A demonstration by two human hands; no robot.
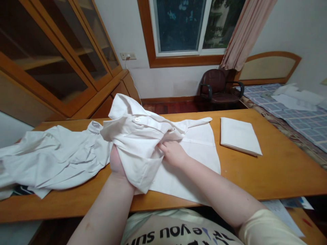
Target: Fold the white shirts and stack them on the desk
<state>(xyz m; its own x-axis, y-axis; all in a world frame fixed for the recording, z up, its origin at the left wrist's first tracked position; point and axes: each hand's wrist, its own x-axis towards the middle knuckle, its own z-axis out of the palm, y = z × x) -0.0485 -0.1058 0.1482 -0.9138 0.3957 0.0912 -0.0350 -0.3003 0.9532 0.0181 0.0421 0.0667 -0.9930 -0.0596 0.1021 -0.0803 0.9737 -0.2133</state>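
Note:
A white buttoned garment point(143, 132), a shirt or a coat, is bunched up above the table in front of me. One round white button shows near its top, and its lower part lies flat on the table to the right. My left hand point(117, 161) is inside the raised cloth; only the wrist and the heel of the hand show, and the fingers are hidden. My right hand point(172, 152) is closed on a fold at the garment's middle, its fingertips partly covered by cloth.
Another crumpled white garment point(56, 156) covers the table's left side. A neatly folded white cloth point(239, 136) lies on the wooden table point(276, 170) at right. Beyond are a brown armchair point(216, 85), a bed point(293, 112) and a glass-doored cabinet point(76, 78).

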